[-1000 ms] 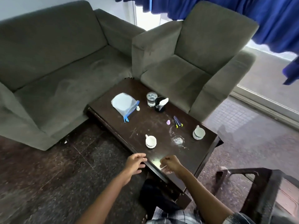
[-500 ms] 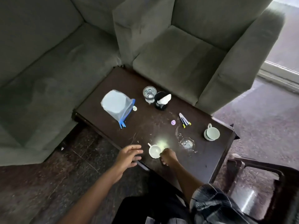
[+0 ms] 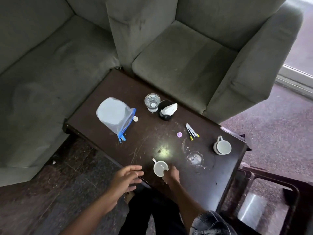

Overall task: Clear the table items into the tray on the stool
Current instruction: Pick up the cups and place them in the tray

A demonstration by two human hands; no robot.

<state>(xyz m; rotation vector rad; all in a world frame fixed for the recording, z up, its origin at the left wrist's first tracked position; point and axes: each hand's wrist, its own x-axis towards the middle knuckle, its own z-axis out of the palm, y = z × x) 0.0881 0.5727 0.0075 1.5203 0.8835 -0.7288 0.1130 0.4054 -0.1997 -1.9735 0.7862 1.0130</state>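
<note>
On the dark wooden table (image 3: 105,92) a small white cup (image 3: 159,168) stands near the front edge. My right hand (image 3: 171,174) pinches its near rim. My left hand (image 3: 126,179) hovers open just left of it, at the table's edge, holding nothing. Further back lie a zip bag with a blue seal (image 3: 115,115), a glass of water (image 3: 152,101), a black cup with tissue (image 3: 166,111), a lilac cap (image 3: 179,134), a nail clipper (image 3: 191,134), a clear glass dish (image 3: 194,157) and a second white cup (image 3: 222,147). A metal tray (image 3: 252,209) shows at the lower right.
A grey sofa (image 3: 42,73) runs along the left and a grey armchair (image 3: 194,56) stands behind the table. A dark stool frame (image 3: 291,189) surrounds the tray at the right. Dark speckled floor lies in front.
The view has tilted down and closer to the table. My right hand moved from the table's edge forward onto the small white cup. My left hand has spread open beside it.
</note>
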